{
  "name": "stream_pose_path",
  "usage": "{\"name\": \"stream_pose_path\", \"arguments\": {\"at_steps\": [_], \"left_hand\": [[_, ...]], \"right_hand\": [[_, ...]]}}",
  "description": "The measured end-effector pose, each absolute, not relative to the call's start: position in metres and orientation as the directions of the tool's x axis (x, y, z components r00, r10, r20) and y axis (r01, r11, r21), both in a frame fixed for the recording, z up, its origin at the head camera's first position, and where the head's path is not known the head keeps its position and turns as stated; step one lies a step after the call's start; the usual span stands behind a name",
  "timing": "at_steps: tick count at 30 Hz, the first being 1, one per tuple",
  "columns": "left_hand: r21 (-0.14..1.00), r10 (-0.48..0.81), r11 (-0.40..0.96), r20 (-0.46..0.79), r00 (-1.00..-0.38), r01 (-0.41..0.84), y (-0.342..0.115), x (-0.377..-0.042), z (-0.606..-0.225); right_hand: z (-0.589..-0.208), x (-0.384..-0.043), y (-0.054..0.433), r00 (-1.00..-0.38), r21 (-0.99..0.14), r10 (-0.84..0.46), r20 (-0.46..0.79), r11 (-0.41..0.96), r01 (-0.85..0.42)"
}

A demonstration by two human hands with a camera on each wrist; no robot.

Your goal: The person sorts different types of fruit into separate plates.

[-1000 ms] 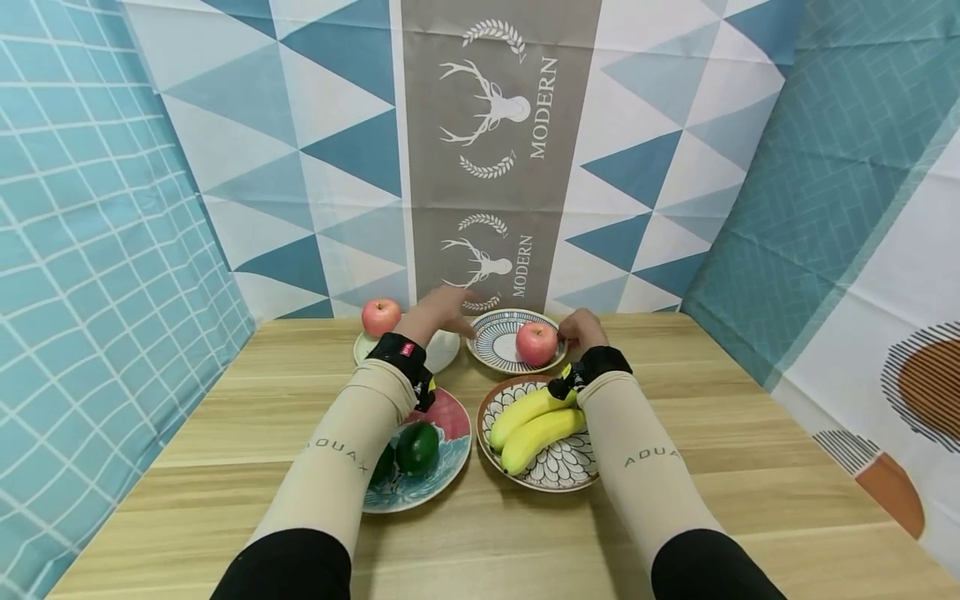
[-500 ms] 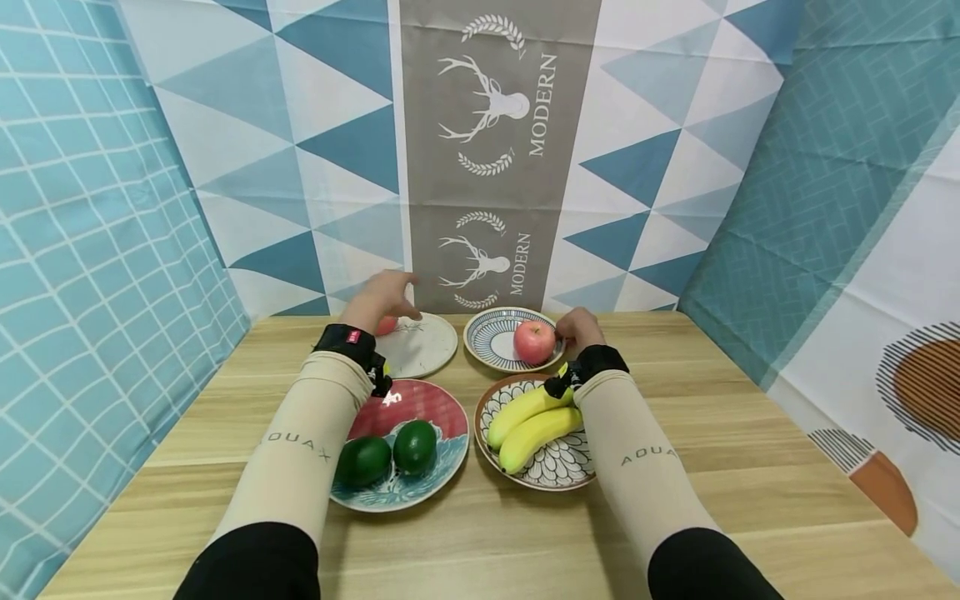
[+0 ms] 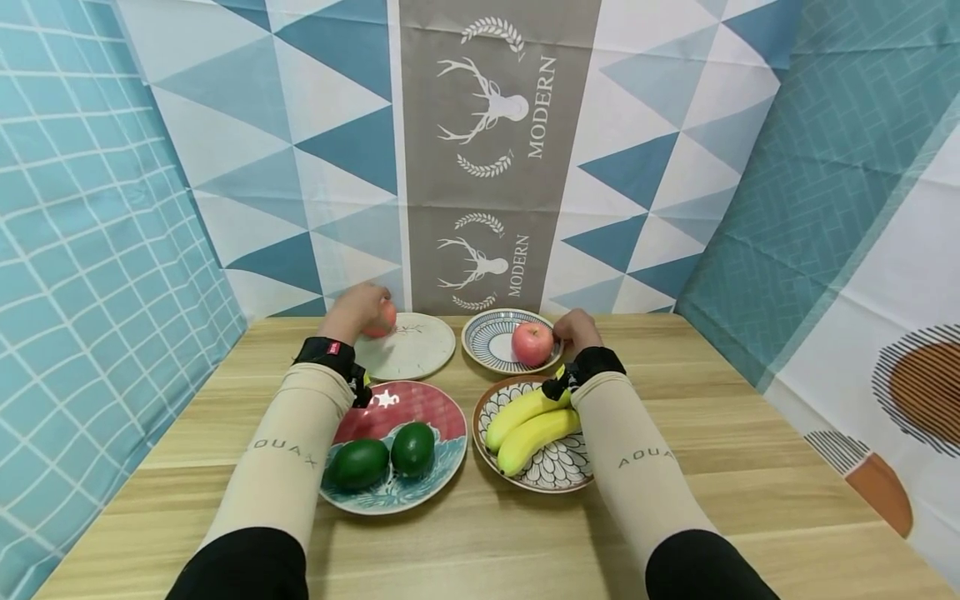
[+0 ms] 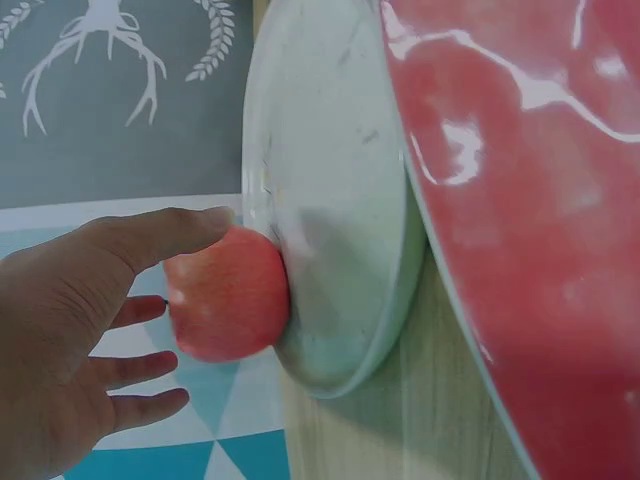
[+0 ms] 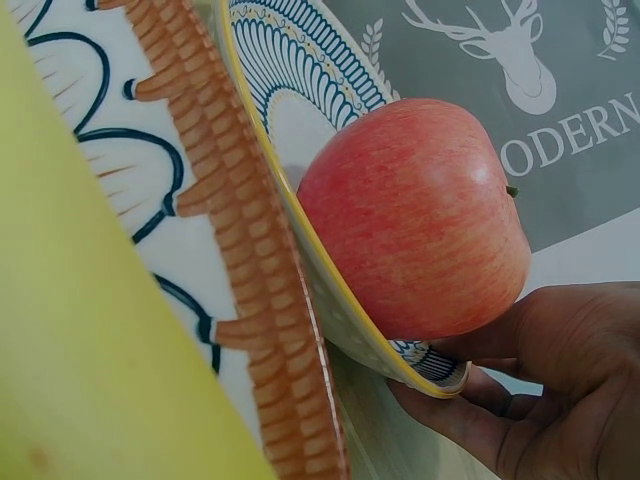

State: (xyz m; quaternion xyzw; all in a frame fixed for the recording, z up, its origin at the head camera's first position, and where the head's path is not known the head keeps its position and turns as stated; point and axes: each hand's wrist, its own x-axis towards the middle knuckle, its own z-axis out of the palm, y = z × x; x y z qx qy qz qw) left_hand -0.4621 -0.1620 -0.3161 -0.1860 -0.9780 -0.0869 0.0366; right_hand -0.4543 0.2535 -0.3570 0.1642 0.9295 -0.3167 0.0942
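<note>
My left hand (image 3: pixel 355 310) is at a red apple (image 4: pixel 232 297) on the off-white plate (image 3: pixel 420 350) at the back left. In the left wrist view its thumb reaches over the apple and its other fingers are spread beside and behind it. My right hand (image 3: pixel 579 330) pinches the right rim of a blue-patterned oval plate (image 3: pixel 489 342), with a digit on either side of the edge. On that plate rests another red apple (image 5: pixel 415 225), close against the right hand's fingers, stem towards the back wall in the right wrist view.
In front on the left, a red-and-blue plate (image 3: pixel 431 400) bears two avocados (image 3: pixel 412 449). Beside it, a brown-rimmed plate (image 3: pixel 562 462) holds two bananas (image 3: pixel 536 442) under the right wrist. A patterned cloth wall (image 3: pixel 480 167) stands behind the wooden table (image 3: pixel 735 467).
My left hand has moved left from over the gap between the back plates, then down to the apple on the off-white plate. The right hand stays at the blue-patterned plate.
</note>
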Motion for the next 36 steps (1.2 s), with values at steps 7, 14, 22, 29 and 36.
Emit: {"name": "stream_pose_path", "arguments": {"at_steps": [7, 14, 22, 29, 36], "left_hand": [[0.184, 0.352, 0.911, 0.118, -0.928, 0.369, -0.166, -0.463, -0.325], [0.197, 0.346, 0.912, 0.097, -0.933, 0.359, -0.167, -0.469, -0.332], [0.254, 0.33, 0.908, 0.059, -0.942, 0.334, -0.17, -0.478, -0.334], [0.278, 0.343, 0.896, 0.065, -0.937, 0.347, -0.17, -0.48, -0.334], [0.277, 0.325, 0.906, 0.033, -0.945, 0.321, -0.172, -0.494, -0.345]], "right_hand": [[-0.359, -0.457, 0.252, -0.92, -0.56, 0.268, -0.284, 0.733, 0.386], [-0.358, -0.453, 0.25, -0.927, -0.56, 0.263, -0.267, 0.74, 0.371], [-0.354, -0.446, 0.248, -0.937, -0.55, 0.255, -0.238, 0.76, 0.346], [-0.354, -0.447, 0.248, -0.936, -0.564, 0.272, -0.222, 0.747, 0.351], [-0.358, -0.449, 0.249, -0.944, -0.545, 0.25, -0.216, 0.771, 0.329]]}}
